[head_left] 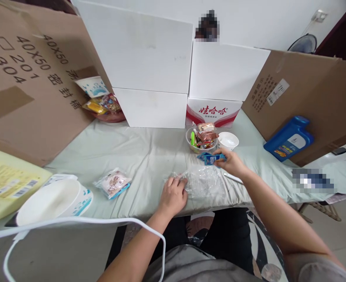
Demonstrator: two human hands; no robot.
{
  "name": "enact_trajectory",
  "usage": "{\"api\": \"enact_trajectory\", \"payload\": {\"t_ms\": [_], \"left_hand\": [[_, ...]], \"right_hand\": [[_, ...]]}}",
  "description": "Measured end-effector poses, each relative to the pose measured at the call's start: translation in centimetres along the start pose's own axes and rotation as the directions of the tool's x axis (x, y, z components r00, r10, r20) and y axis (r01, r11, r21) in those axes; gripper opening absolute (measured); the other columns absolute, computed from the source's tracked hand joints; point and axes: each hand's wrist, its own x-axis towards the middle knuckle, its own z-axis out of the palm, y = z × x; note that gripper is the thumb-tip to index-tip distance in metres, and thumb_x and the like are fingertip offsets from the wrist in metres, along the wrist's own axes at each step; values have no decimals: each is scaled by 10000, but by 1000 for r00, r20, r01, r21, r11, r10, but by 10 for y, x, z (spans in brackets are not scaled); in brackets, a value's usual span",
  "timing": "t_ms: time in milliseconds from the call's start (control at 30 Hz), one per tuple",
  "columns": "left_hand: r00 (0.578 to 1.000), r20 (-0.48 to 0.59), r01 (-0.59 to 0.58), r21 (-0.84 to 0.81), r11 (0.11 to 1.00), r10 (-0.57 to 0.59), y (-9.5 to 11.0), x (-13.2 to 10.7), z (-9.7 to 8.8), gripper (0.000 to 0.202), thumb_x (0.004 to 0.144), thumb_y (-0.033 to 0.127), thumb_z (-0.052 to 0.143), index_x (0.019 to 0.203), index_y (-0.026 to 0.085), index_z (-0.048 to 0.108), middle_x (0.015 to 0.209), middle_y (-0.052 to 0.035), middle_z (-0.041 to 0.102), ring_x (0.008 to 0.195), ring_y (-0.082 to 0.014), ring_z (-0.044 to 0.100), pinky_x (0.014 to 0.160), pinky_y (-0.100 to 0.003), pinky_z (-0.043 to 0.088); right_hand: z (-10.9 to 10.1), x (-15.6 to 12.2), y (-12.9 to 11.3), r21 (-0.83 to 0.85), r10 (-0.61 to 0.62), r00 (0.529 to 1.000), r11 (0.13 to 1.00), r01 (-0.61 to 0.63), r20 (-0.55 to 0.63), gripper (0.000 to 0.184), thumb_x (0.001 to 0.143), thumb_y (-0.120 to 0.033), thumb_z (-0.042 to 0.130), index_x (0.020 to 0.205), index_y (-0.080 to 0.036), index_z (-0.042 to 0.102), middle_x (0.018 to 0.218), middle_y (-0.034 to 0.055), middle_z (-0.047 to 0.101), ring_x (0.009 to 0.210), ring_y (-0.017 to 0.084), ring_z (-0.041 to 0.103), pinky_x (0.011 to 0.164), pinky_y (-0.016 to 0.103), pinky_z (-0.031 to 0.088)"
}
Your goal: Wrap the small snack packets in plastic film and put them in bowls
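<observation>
My right hand (233,161) pinches a small blue snack packet (212,158) just in front of a clear bowl (201,148) heaped with wrapped snacks. My left hand (173,195) has its fingers curled at the left edge of a clear plastic bag (204,182), which lies crumpled on the pale green cloth (149,156). A white paper bowl (228,140) stands right of the snack bowl. Left of my left hand lies a wrapped snack (114,181) with a blue packet edge under it. What is under my left fingertips is partly hidden.
White boxes (157,109) form a wall behind, with cardboard boxes (305,94) at the sides. A blue bottle (290,139) stands at right. At left are a paper tub (55,201), a yellow jug (8,184) and a white cable (102,220). Farther back sits a red snack bowl (111,116).
</observation>
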Motion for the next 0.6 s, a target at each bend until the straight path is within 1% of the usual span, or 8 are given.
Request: {"api": "enact_trajectory", "payload": {"t_ms": [67,133,167,267,333,400,500,600], "left_hand": [[1000,-7,-6,-7,1000,6,-1,0,0,412,788,127,527,1183,170,636,1239,-108,617,1080,-295,528,941,-456,475],[1000,-16,-10,-11,1000,10,-1,0,1,411,786,124,527,1178,175,638,1230,-110,621,1075,-295,529,931,-463,481],[1000,-21,-12,-11,1000,12,-2,0,2,408,783,122,529,1172,176,640,1227,-110,623,1068,-296,531,922,-467,485],[999,-43,-20,-11,1000,19,-2,0,4,398,771,108,535,1147,172,649,1216,-107,629,1052,-298,536,903,-466,494],[998,-57,-24,-12,1000,23,-2,0,4,393,767,102,539,1136,176,650,1214,-103,629,1046,-295,539,897,-460,496],[998,-64,-27,-10,1000,26,-2,0,4,388,764,99,545,1128,182,651,1216,-98,626,1043,-292,541,895,-456,496],[998,-51,-25,-11,1000,25,-2,0,3,383,769,101,548,1133,172,645,1218,-99,626,1052,-292,538,908,-452,491],[999,-29,-25,-10,1000,25,-2,0,2,374,784,111,539,1140,170,638,1220,-99,626,1060,-295,534,918,-455,485]], "right_hand": [[-19,16,1,-181,-184,978,970,164,-101,221,747,-192,604,964,-210,643,912,41,695,815,200,626,756,320,449],[-32,32,-1,-403,-308,947,881,247,-93,191,767,-176,585,929,-221,675,948,56,701,912,233,605,850,368,406],[-35,40,-2,-490,-331,941,832,259,-65,193,779,-172,576,930,-225,685,957,62,705,947,247,589,883,388,379],[-33,61,-4,-649,-318,948,714,261,32,210,817,-177,552,969,-223,689,998,75,702,1021,275,531,934,420,308],[-25,70,-3,-698,-292,951,661,277,102,221,822,-175,541,993,-212,677,1013,90,692,1027,284,503,916,412,296],[-16,75,0,-729,-276,951,621,287,139,245,820,-189,541,1038,-186,652,1057,121,666,1036,298,481,888,404,299],[-5,75,5,-771,-296,949,577,269,109,356,843,-253,522,1169,-126,586,1169,179,596,1082,330,447,906,422,293],[1,69,12,-779,-349,932,554,293,102,495,843,-250,500,1315,-103,489,1297,191,512,1195,346,390,981,453,252]]}}
